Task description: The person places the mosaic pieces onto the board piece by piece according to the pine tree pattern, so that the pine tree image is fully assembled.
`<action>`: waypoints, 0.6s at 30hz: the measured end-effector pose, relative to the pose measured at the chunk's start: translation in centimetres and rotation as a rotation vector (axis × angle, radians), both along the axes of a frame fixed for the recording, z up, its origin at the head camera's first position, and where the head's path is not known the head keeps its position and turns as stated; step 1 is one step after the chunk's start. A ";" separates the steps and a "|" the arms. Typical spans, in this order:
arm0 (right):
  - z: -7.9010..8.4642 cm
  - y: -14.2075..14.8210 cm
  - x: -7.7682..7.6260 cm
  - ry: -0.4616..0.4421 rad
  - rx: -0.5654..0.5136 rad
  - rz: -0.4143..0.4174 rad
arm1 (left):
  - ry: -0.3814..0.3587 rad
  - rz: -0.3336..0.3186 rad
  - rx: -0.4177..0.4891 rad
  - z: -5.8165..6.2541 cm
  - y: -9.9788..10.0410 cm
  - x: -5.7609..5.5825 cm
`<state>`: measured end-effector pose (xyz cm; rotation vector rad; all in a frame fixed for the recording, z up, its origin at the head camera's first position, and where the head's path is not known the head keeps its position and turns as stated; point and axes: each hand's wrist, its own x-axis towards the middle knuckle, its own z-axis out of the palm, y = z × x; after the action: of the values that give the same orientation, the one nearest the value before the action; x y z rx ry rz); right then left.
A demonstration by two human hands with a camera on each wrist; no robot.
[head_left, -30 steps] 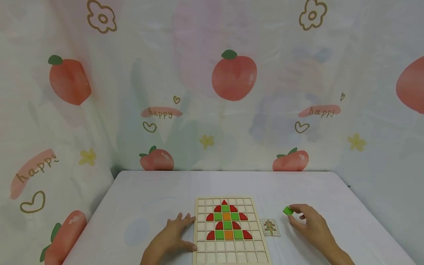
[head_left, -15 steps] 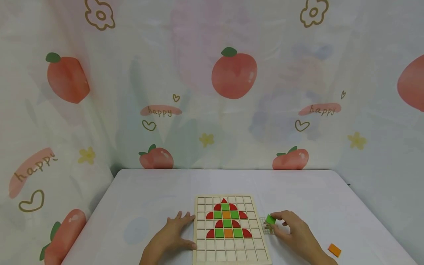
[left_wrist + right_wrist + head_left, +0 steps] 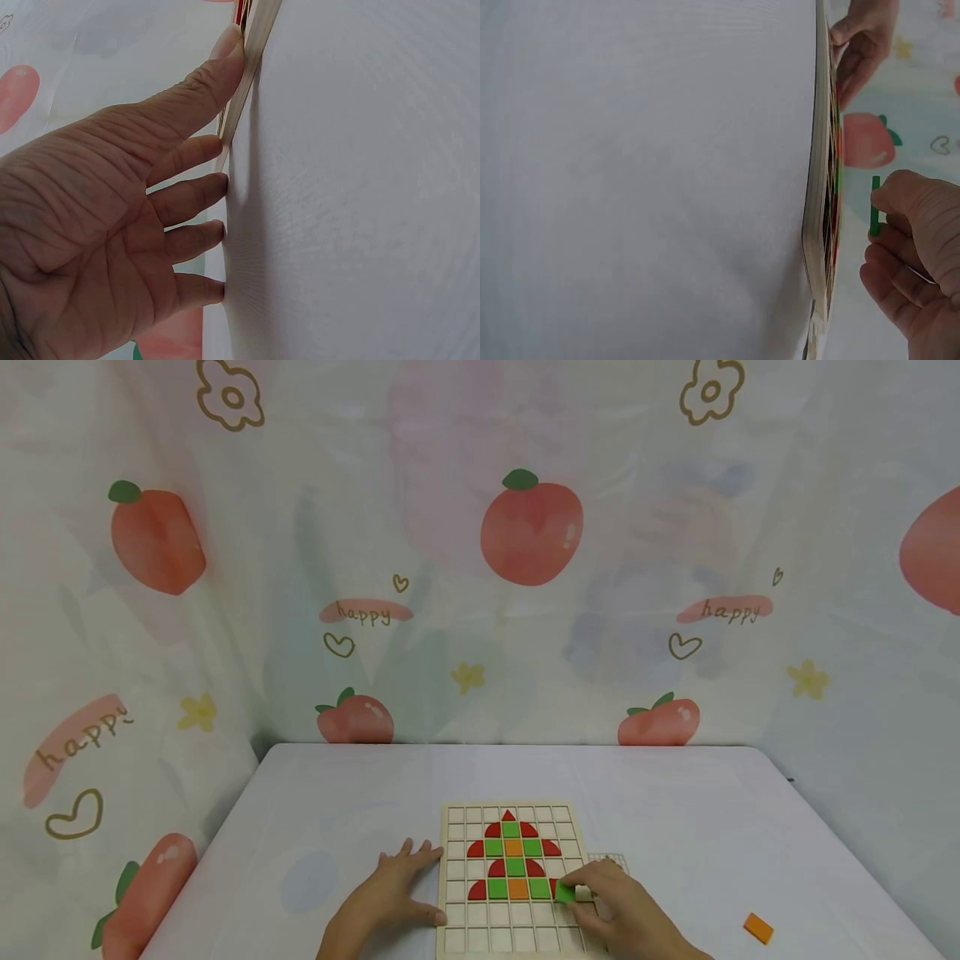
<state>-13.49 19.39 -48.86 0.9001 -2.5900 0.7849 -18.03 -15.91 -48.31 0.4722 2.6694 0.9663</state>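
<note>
A wooden grid board [image 3: 455, 935] lies on the table with red, green and orange pieces set in a tree shape. My left hand [image 3: 386, 889] rests along its left edge, fingers spread; in the left wrist view the thumb and fingertips touch the board's side. Over the right part of the board, my right hand [image 3: 618, 906] pinches a green square tile [image 3: 565, 892] between thumb and fingers. In the right wrist view the green tile [image 3: 875, 206] is seen edge-on, held above the board's surface. It partly covers the red quarter-round piece at the row's right end.
A small printed pattern card [image 3: 611, 858] sits right of the board, partly hidden by my right hand. Farther right, an orange tile [image 3: 758, 928] lies on the white table [image 3: 360, 785]. A patterned cloth backdrop stands behind and beside the table.
My right hand has carried the green tile left from beside the card to over the board. The orange tile on the table came into sight as the arm moved off. My left hand stays put.
</note>
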 end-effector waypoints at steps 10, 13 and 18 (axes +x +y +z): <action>-0.6 -2.4 -0.3 -0.008 0.034 0.150 | 0.010 0.003 0.004 0.0 0.0 0.1; -0.7 -3.0 -0.4 -0.004 0.026 0.196 | 0.006 0.006 -0.002 0.0 0.0 0.0; -0.6 -3.7 -0.5 0.019 0.032 0.244 | -0.001 0.009 -0.020 -0.2 0.1 -0.2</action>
<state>-14.01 15.69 -49.50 1.2446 -2.5125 0.7929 -18.21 -15.82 -48.49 0.4562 2.6795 0.9416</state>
